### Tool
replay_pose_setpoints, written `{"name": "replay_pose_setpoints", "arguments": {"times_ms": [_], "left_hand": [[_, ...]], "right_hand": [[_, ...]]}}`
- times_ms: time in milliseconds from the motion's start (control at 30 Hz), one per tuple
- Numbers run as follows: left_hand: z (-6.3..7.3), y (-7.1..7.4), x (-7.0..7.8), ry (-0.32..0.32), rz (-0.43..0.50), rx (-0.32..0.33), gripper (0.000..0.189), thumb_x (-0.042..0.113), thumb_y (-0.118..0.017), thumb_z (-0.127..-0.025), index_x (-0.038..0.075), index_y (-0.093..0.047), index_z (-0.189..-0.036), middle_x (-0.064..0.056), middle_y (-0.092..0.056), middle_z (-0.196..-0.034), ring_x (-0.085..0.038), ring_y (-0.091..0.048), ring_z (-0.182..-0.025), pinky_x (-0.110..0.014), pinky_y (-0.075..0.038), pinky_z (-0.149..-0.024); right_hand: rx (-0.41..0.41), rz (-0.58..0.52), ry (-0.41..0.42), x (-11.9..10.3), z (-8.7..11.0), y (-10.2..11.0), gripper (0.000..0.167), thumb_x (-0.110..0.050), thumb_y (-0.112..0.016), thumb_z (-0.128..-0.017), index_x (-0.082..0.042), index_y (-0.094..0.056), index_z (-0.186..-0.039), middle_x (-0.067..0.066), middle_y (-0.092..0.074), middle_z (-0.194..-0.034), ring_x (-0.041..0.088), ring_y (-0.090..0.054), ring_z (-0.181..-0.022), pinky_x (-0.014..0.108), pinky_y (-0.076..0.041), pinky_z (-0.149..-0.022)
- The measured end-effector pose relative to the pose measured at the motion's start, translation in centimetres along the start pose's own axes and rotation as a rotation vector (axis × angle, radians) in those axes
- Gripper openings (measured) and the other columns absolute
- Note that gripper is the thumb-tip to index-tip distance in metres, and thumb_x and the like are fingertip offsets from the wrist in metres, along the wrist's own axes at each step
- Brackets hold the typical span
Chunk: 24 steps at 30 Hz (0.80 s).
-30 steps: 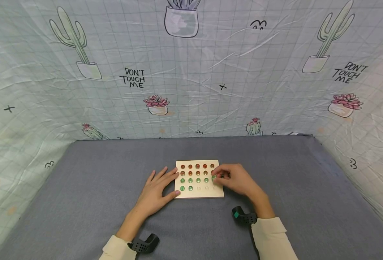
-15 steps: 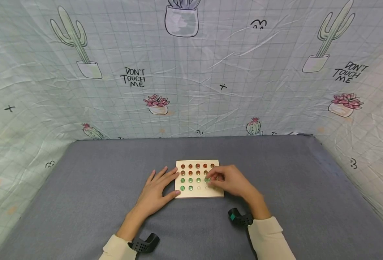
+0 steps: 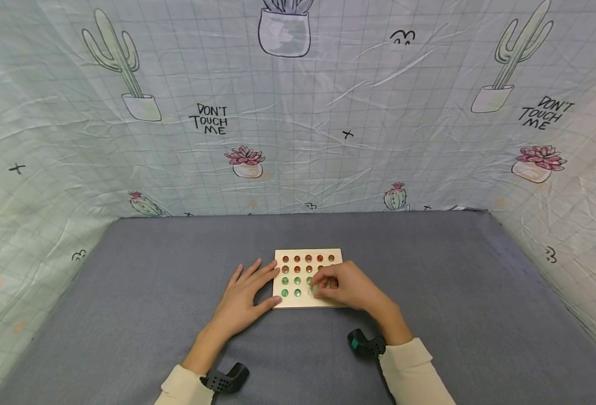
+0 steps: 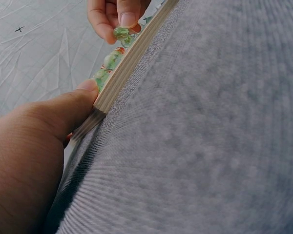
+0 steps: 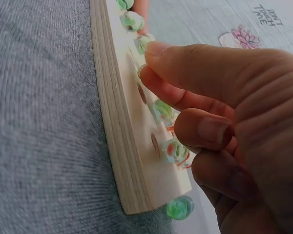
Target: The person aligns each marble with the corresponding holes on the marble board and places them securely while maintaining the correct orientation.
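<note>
A pale wooden board (image 3: pixel 290 302) lies on the grey cloth, with rows of marbles seated in round holes. Red marbles (image 3: pixel 297 259) fill the two back rows, green marbles (image 3: pixel 297 280) the nearer ones. My left hand (image 3: pixel 238 306) rests at the board's left edge, fingers spread and thumb on its near corner. With thumb and forefinger my right hand (image 3: pixel 351 287) pinches a green marble (image 5: pixel 144 43) at the third hole of the front row. Its other fingers are curled and hide the board's right part in the head view. Whether the marble sits in the hole, I cannot tell.
Two bare holes (image 5: pixel 155 145) show in the front row in the right wrist view. Past the board's right end there, a loose green marble (image 5: pixel 179 207) appears. Grey cloth (image 3: pixel 298 354) surrounds the board; a printed curtain (image 3: pixel 298 112) hangs behind.
My right hand has moved left and nearer along the board, carrying the green marble from the third row's right end to the front row. The left hand stays in place.
</note>
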<state>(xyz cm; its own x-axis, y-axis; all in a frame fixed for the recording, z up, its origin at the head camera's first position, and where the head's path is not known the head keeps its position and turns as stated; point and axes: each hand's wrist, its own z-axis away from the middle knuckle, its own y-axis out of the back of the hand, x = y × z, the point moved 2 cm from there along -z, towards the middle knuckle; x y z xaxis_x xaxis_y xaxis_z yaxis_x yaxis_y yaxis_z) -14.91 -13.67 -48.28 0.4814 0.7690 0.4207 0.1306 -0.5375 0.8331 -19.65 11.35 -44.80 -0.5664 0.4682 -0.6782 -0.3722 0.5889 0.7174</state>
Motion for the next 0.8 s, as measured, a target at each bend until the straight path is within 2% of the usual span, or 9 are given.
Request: {"name": "replay_pose_setpoints", "arguments": {"times_ms": [433,800], "left_hand": [[0.09,-0.2,-0.04,-0.018,-0.007,0.023,0.062,0.048,-0.064,-0.088,0.017,-0.053,-0.14,0.0,-0.044,-0.146,-0.032,-0.034,-0.137,-0.059,-0.013,-0.111],[0.08,-0.17,0.1,-0.006,-0.018,0.008,0.063,0.048,-0.065,-0.087,0.017,-0.052,-0.141,0.001,-0.043,-0.147,-0.031,-0.031,-0.138,-0.058,-0.012,-0.112]], "right_hand": [[-0.024,0.028,0.023,-0.39,-0.12,-0.37,0.014,-0.015,-0.077,-0.083,-0.014,-0.075,-0.097,-0.014,-0.065,-0.077,0.003,-0.051,-0.055,0.023,-0.047,-0.051],[-0.025,0.025,0.052,-0.39,-0.09,-0.53,0.014,-0.014,-0.076,-0.084,-0.014,-0.075,-0.097,-0.013,-0.065,-0.078,0.004,-0.052,-0.056,0.023,-0.047,-0.051]]}}
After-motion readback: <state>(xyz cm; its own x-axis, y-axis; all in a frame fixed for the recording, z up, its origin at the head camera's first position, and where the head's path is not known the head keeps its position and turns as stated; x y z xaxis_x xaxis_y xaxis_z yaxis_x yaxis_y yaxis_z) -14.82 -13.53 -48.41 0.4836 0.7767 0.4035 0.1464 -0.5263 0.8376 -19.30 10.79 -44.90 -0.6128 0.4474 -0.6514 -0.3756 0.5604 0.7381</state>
